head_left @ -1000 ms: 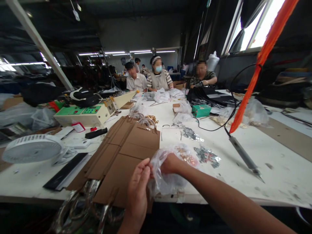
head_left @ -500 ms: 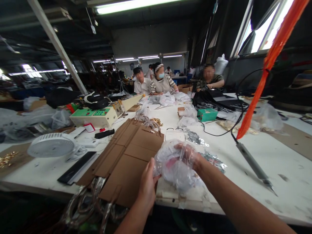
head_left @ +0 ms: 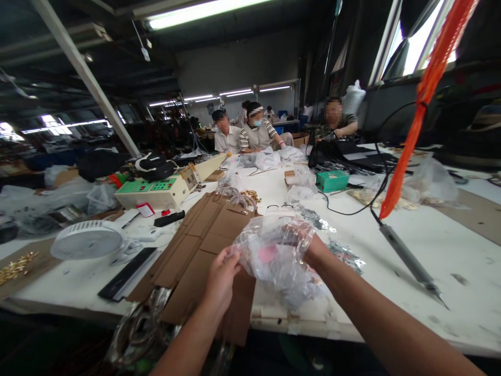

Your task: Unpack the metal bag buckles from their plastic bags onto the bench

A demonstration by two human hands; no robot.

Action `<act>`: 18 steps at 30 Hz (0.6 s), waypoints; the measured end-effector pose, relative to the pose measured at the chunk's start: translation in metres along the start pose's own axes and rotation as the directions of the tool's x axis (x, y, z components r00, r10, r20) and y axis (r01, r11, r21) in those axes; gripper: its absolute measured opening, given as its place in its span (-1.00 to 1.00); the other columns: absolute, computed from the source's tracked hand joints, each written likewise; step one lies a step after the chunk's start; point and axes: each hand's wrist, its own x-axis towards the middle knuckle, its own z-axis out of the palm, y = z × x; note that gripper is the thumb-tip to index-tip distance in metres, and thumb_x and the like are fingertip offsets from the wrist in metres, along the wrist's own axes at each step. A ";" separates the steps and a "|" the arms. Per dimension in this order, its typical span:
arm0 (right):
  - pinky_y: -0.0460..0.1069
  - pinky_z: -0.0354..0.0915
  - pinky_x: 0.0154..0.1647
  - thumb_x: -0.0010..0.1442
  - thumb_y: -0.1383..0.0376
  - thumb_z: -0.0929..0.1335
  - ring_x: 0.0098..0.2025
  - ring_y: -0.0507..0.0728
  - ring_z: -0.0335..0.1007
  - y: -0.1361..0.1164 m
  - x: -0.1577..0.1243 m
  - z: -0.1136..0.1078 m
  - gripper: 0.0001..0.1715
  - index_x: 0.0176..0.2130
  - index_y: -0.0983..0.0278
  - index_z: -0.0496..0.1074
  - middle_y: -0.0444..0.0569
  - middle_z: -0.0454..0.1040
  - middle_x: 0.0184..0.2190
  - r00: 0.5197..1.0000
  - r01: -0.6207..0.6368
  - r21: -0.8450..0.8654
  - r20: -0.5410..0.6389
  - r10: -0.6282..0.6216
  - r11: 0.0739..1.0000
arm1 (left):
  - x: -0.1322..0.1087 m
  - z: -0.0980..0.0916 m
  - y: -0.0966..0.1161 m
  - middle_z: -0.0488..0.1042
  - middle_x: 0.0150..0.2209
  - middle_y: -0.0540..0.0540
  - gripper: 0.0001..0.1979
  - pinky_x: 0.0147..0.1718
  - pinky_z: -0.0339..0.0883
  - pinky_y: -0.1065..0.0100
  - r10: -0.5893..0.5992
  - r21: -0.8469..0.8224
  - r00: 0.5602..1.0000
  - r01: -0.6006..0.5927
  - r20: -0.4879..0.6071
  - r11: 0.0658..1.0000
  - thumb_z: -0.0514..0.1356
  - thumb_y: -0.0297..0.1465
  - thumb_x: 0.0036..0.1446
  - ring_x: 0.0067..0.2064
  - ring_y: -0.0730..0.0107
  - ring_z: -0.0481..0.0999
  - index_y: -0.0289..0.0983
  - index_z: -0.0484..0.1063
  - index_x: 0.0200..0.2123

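A crumpled clear plastic bag (head_left: 274,258), with something pink showing through it, is held between my hands over the table's front edge. My left hand (head_left: 222,271) pinches the bag's left edge between thumb and fingers. Plastic film partly covers my right hand (head_left: 301,235), whose curled fingers grip the bag's upper right side; their tips show only through the film. Under and beside my left hand lie flat brown bag-like pieces (head_left: 203,240) with wrapped handles (head_left: 144,318) hanging over the edge. Small silver metal parts (head_left: 346,256) are piled right of the bag.
A soldering-iron-like tool (head_left: 410,261) hangs at right from an orange cord (head_left: 410,130). Behind are a green box (head_left: 332,181), eyeglasses (head_left: 279,207) and a cream machine (head_left: 156,193). A white fan (head_left: 88,239) and black strip (head_left: 127,274) lie left. Several people sit across the table.
My left hand has moved left and a little up, now pinching the bag's edge and drawing it wider. My right hand stays at the bag's right side. The brown pieces have shifted slightly.
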 end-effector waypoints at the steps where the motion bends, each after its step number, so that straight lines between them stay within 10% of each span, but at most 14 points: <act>1: 0.10 0.45 -0.23 -0.08 0.17 0.55 -0.31 0.19 0.49 -0.005 0.001 -0.002 -0.67 -0.31 0.26 0.53 -0.01 0.58 -0.31 1.000 0.014 -0.010 0.011 -0.014 1.000 | 0.004 0.004 0.007 0.62 -0.24 -0.16 -0.59 -0.23 0.47 0.31 0.004 -0.020 1.000 -0.004 0.010 1.000 0.48 -0.25 -0.12 -0.24 0.27 0.60 -0.33 0.54 -0.22; 10: 0.07 0.42 -0.25 0.03 0.20 0.40 -0.30 0.18 0.45 -0.030 0.010 -0.038 -0.71 -0.24 0.30 0.53 -0.02 0.56 -0.30 0.986 0.110 -0.337 -0.083 -0.146 0.935 | 0.041 0.063 0.049 0.61 -0.28 -0.09 -0.68 -0.30 0.49 0.32 -0.022 -0.198 0.988 0.052 0.153 0.979 0.43 -0.42 -0.07 -0.24 0.30 0.60 -0.28 0.49 -0.21; 18: 0.18 0.31 0.16 0.04 0.07 0.48 0.04 0.30 0.45 -0.010 0.009 -0.050 -0.45 0.00 0.24 0.51 0.09 0.52 0.01 0.986 0.147 -0.825 0.078 -0.148 0.545 | 0.057 0.126 0.050 0.59 -0.33 -0.07 -0.78 -0.35 0.56 0.30 -0.076 -0.246 0.973 0.130 0.218 0.961 0.32 -0.51 0.02 -0.36 0.35 0.60 -0.32 0.51 -0.20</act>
